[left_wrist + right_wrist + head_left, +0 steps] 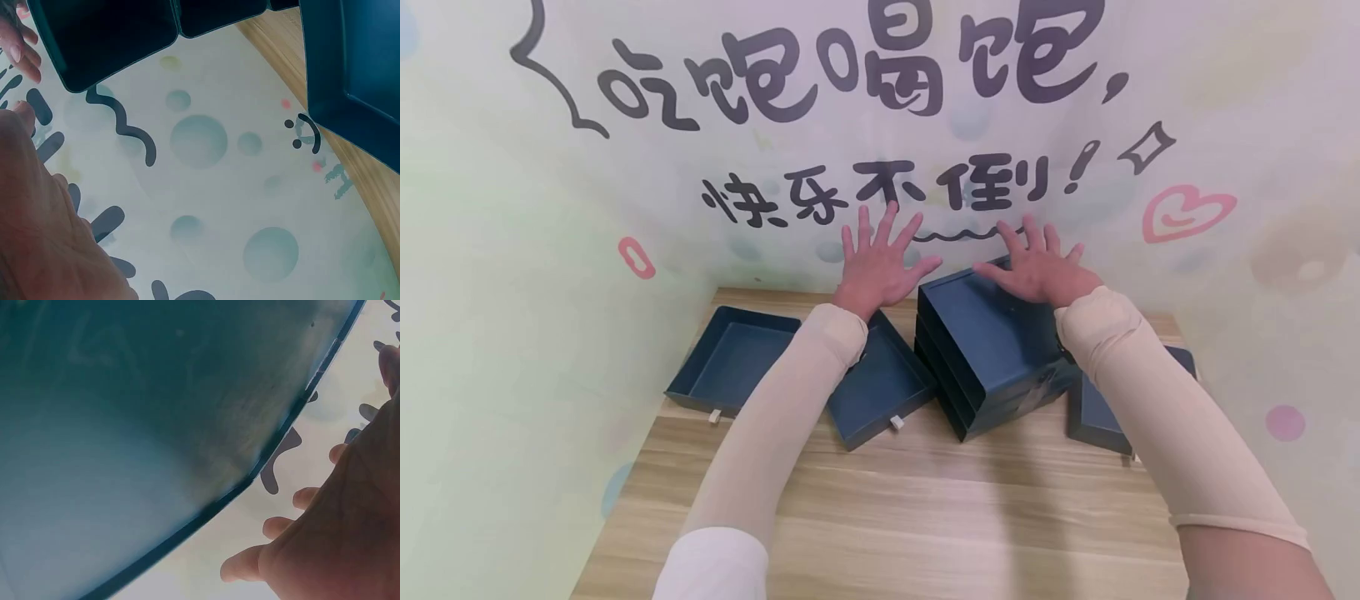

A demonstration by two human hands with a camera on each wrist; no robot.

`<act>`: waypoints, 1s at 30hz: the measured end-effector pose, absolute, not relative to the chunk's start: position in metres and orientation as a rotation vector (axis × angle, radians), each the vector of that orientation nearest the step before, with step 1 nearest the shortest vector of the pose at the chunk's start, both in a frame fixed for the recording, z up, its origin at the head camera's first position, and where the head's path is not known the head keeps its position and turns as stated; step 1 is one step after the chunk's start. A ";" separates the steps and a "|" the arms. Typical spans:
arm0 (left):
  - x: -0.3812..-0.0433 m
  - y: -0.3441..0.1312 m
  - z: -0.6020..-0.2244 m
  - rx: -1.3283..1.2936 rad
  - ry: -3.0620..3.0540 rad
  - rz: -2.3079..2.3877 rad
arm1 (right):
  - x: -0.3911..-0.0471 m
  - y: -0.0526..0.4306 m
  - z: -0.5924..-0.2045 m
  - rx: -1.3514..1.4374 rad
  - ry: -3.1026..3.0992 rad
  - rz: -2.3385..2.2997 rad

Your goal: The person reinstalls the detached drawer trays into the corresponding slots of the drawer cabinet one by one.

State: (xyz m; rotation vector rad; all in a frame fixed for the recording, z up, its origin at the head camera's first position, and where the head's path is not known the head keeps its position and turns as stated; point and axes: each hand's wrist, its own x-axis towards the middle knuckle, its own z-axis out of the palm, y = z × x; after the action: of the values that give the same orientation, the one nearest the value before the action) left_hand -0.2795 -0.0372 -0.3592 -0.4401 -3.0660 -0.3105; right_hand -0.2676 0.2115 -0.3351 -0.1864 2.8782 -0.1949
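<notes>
My left hand (880,267) is held out with spread fingers above the far end of a dark blue drawer (883,387), holding nothing. To its right, my right hand (1037,271) spreads its fingers over the far part of a dark blue drawer cabinet (992,333). In the right wrist view, the right hand (344,531) shows beyond the edge of the cabinet's top (112,462), with nothing in its grasp. The cabinet stands turned at an angle, and its hollow drawer slots (112,44) show in the left wrist view.
Another drawer (737,362) with a small pale pull tab (715,416) lies at the left. A further drawer (1097,412) sits at the right, partly hidden by my right sleeve. Behind the wooden table (880,517) rises a printed wall (662,183) with dark lettering.
</notes>
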 end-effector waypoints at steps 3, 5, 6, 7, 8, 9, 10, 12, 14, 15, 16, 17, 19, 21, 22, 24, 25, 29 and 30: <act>-0.281 -0.036 -0.360 -0.437 -3.076 -0.325 | -0.267 0.212 -0.335 -0.184 2.868 -0.194; -0.282 -0.035 -0.362 -0.427 -3.087 -0.334 | -0.266 0.213 -0.335 -0.187 2.853 -0.199; -0.281 -0.035 -0.363 -0.419 -3.082 -0.339 | -0.265 0.213 -0.335 -0.190 2.847 -0.202; -0.281 -0.035 -0.364 -0.412 -3.079 -0.341 | -0.264 0.213 -0.334 -0.195 2.843 -0.206; -0.281 -0.035 -0.366 -0.404 -3.082 -0.341 | -0.264 0.213 -0.334 -0.198 2.841 -0.212; -0.282 -0.034 -0.367 -0.399 -3.083 -0.340 | -0.264 0.214 -0.334 -0.199 2.841 -0.225; -0.283 -0.034 -0.368 -0.396 -3.079 -0.342 | -0.263 0.215 -0.333 -0.201 2.843 -0.236; -0.283 -0.033 -0.369 -0.392 -3.081 -0.351 | -0.263 0.218 -0.332 -0.201 2.845 -0.261; -0.283 -0.032 -0.370 -0.389 -3.085 -0.366 | -0.262 0.221 -0.331 -0.198 2.836 -0.293; -0.283 -0.031 -0.369 -0.387 -3.083 -0.379 | -0.262 0.223 -0.330 -0.198 2.832 -0.306; -0.283 -0.031 -0.369 -0.381 -3.082 -0.392 | -0.263 0.223 -0.330 -0.202 2.826 -0.319; -0.283 -0.032 -0.368 -0.375 -3.077 -0.407 | -0.263 0.224 -0.329 -0.203 2.818 -0.333; -0.282 -0.032 -0.367 -0.361 -3.052 -0.447 | -0.264 0.226 -0.329 -0.208 2.806 -0.354; -0.282 -0.032 -0.365 -0.347 -3.023 -0.481 | -0.265 0.228 -0.329 -0.206 2.794 -0.376; -0.281 -0.032 -0.365 -0.341 -3.010 -0.494 | -0.265 0.230 -0.328 -0.202 2.785 -0.390; -0.280 -0.033 -0.364 -0.331 -2.989 -0.515 | -0.265 0.232 -0.327 -0.194 2.767 -0.414; -0.279 -0.033 -0.364 -0.329 -2.983 -0.516 | -0.265 0.234 -0.327 -0.187 2.758 -0.431; -0.277 -0.033 -0.363 -0.317 -2.973 -0.539 | -0.264 0.239 -0.325 -0.163 2.710 -0.517; -0.276 -0.034 -0.362 -0.306 -2.972 -0.553 | -0.264 0.241 -0.325 -0.157 2.702 -0.534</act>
State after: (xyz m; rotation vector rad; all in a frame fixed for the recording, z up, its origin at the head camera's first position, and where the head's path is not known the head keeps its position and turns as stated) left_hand -0.2759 -0.0336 -0.3618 -0.3059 -2.9715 -0.5529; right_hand -0.2641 0.2405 -0.3246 -0.1574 2.7024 -0.5343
